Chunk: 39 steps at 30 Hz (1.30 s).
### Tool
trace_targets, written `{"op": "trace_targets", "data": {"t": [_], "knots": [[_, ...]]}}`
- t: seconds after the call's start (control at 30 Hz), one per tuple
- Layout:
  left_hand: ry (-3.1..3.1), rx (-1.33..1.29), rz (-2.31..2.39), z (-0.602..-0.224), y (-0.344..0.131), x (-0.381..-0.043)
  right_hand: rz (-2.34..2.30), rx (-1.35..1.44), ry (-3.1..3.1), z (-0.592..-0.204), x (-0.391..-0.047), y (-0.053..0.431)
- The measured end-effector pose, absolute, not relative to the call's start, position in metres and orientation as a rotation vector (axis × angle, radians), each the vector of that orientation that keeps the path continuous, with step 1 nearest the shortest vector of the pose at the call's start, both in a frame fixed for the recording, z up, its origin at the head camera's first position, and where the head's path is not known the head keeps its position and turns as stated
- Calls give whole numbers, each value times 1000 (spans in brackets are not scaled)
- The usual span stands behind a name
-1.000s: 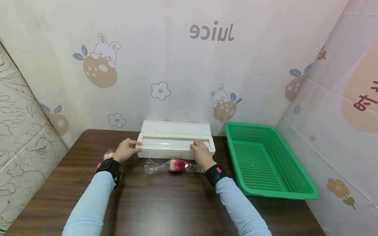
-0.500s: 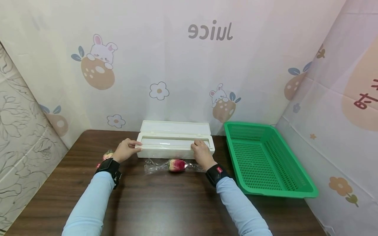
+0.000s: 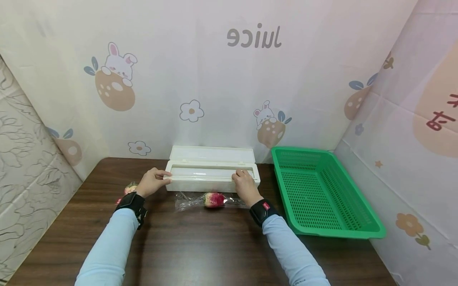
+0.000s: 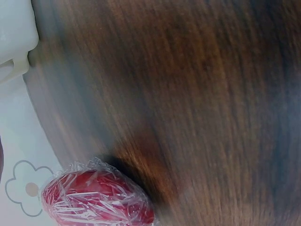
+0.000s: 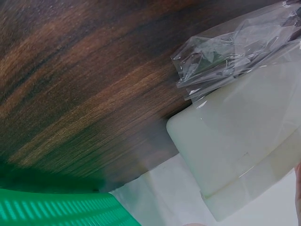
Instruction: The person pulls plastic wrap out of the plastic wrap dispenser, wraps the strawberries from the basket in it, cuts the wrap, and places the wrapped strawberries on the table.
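A long white cling film dispenser (image 3: pixel 200 185) stands at the back of the table, lid (image 3: pixel 212 153) raised and a white roll (image 3: pixel 200 172) inside. My left hand (image 3: pixel 152 182) grips its left front corner between thumb and fingers. Toward the right end, my right hand (image 3: pixel 246 186) curls its fingers over the front rim at the film's edge; its fingertips are hidden. In the right wrist view, clear film (image 5: pixel 221 61) hangs crumpled against the box's front. Before the dispenser lies a red-and-yellow fruit (image 3: pixel 214 200) amid clear film.
A green plastic basket (image 3: pixel 315 198) stands on the right of the brown table (image 3: pixel 200 246). Another fruit (image 3: pixel 130 187) lies behind my left wrist; in the left wrist view a red film-wrapped fruit (image 4: pixel 99 202) shows. A printed cloth (image 3: pixel 193 71) hangs close behind the dispenser.
The head view has shifted slightly. Both hands, the dispenser and the fruit keep their places.
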<state>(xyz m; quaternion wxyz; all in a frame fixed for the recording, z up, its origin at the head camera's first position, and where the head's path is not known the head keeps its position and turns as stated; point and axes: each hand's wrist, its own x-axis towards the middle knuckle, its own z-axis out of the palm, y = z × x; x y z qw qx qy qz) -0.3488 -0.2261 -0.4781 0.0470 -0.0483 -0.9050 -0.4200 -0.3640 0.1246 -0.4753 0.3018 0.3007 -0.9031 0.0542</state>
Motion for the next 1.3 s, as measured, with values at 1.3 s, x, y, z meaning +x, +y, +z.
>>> {"op": "trace_targets", "data": {"t": [1.3], "knots": [[-2745,-168,-1276,-482,-226,-352,-72,878,-2589,-450,-360,128]]}}
